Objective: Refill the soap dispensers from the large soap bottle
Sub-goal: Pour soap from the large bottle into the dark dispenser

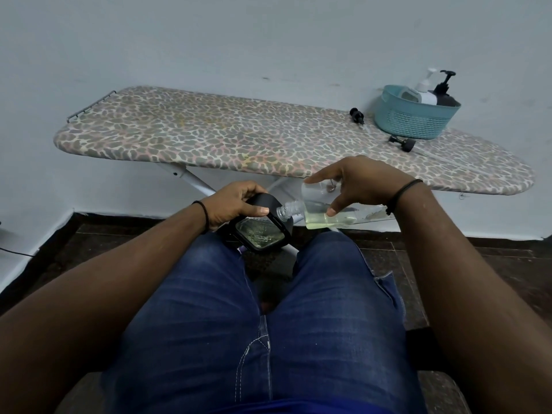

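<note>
Over my lap, left of centre, my left hand (236,204) has its fingers clamped on the black dispenser (263,225), tilted with its mouth open. Beside it, my right hand (361,183) pinches the clear soap bottle (322,216) nearly level, neck at the dispenser's mouth. Pouring looks underway. Near the ironing board's (209,132) right end, two pump heads lie loose beside the basket (415,121), so capping remains.

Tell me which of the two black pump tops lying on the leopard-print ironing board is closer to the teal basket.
The black pump top right at the teal basket's front base; the other lies apart, off its left side.
</note>
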